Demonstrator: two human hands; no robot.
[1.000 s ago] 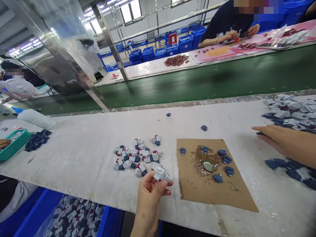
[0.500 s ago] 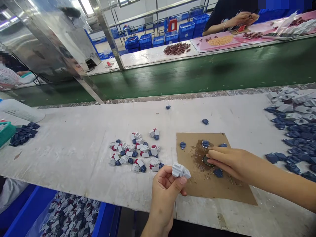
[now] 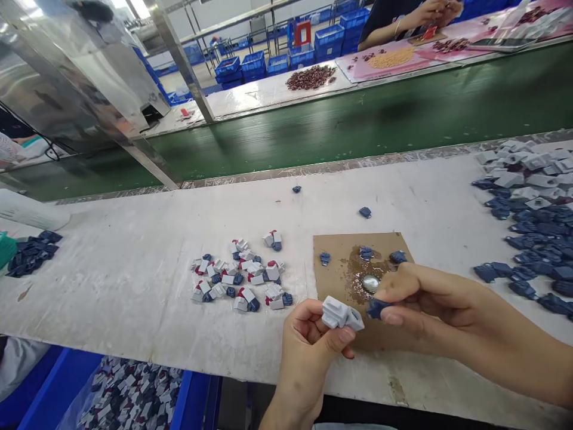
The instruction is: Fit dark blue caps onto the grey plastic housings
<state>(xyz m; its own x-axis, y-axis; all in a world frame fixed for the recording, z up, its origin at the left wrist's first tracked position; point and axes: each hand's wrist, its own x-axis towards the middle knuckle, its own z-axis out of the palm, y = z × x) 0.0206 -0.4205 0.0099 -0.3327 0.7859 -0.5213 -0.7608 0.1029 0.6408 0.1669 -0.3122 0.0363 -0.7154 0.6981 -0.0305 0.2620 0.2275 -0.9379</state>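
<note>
Between the thumb and fingers of my left hand is a light grey plastic toy part with stepped sides. My right hand pinches a dark blue plastic part just right of the grey one, with a narrow gap between them. Behind it, a small round shiny dish sits on a wet stain on the brown cardboard sheet. Other dark blue parts lie on the cardboard around the stain.
Assembled grey, blue and red pieces form a group left of the cardboard. Grey parts and blue parts are heaped at right. A blue bin full of pieces stands below the table edge. Across the green conveyor, a co-worker's hands work.
My right hand has come away from the round dish toward my left hand, and the blue part now shows in its fingers. My left hand has shifted slightly right with the grey part.
</note>
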